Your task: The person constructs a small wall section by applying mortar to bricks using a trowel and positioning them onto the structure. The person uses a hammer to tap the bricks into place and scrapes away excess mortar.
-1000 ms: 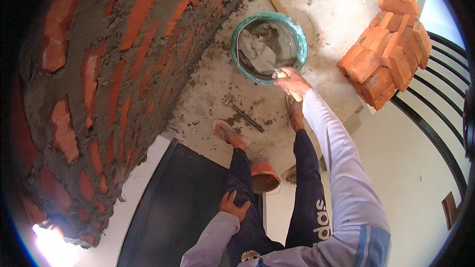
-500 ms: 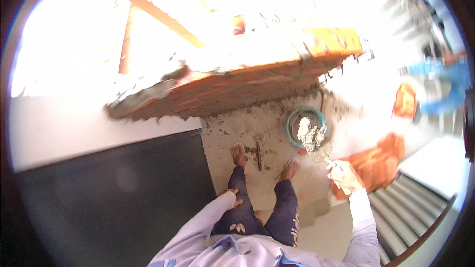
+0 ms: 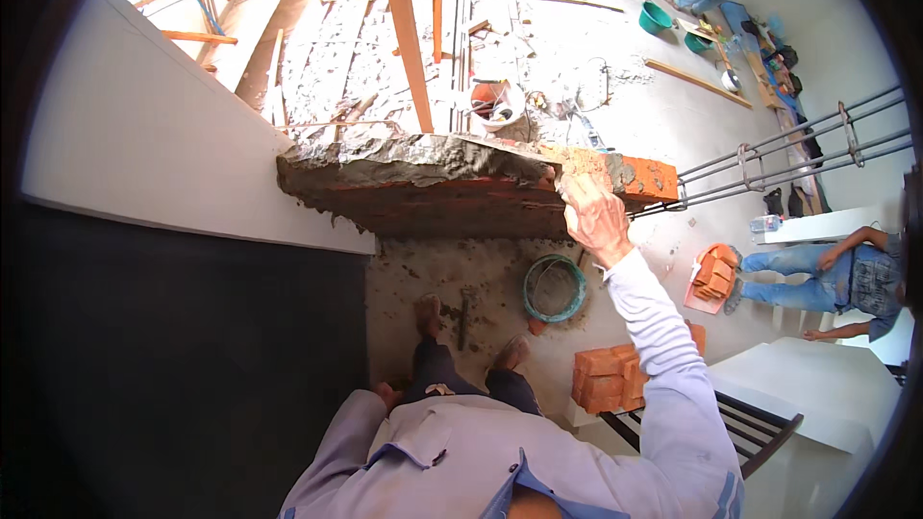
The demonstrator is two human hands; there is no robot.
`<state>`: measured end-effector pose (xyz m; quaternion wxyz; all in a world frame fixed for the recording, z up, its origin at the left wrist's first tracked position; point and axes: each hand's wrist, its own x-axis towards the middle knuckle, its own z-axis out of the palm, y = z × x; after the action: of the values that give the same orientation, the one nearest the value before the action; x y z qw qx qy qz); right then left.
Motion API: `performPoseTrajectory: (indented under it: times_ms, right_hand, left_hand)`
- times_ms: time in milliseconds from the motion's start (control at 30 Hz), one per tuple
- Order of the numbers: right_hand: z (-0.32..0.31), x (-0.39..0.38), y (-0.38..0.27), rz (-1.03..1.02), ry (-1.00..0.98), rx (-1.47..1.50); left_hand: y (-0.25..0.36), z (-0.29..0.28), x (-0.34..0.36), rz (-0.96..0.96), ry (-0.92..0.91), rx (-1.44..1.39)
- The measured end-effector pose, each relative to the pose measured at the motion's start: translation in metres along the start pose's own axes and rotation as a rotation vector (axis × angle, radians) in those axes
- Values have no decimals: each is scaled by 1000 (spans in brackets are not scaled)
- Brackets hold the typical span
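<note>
One brick wall (image 3: 452, 187), top edge mortared; right hand (image 3: 596, 221) closed at its right end, contents unclear. Left hand (image 3: 386, 394) down by the thigh, grip unreadable. One green mortar tub (image 3: 555, 288) below, two brick stacks (image 3: 606, 377), open floor between.

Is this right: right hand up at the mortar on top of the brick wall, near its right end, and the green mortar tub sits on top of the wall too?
Not quite. The head view shows the right hand at the mortar on top of the brick wall, near its right end. But the green mortar tub sits on the floor below the wall, by the person's feet, not on top.
</note>
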<state>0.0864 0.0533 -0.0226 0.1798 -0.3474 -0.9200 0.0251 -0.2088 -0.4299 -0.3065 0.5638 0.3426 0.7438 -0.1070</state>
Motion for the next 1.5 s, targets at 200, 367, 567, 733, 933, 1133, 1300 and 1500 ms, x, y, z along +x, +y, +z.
performPoseTrajectory:
  times_ms: [200, 367, 567, 733, 933, 1133, 1300, 1500]
  right_hand:
    - [-26, 77, -57, 111, 38, -170]
    - [-14, 94, -32, -161, -208, -294]
    - [-58, 11, -28, 245, -372, -264]
    - [-2, -27, -115, 538, -84, 294]
    - [110, -37, -126, 513, -1, 264]
    - [109, -101, -51, 595, 29, 353]
    - [84, -178, -49, 814, -96, 593]
    - [125, -329, -13, 1042, -470, 237]
  left_hand:
    - [-60, 2, 42, 141, -3, 115]
    - [-45, -27, 99, 297, 183, -286]
    - [-38, -62, 109, 313, 122, -786]
    - [-74, -82, 103, 370, 173, -431]
    - [-48, -154, 61, 359, 122, -276]
    - [-34, -173, 43, 327, 146, -301]
    - [1, -141, 52, 243, -302, -112]
    - [35, -41, 62, -44, -423, 382]
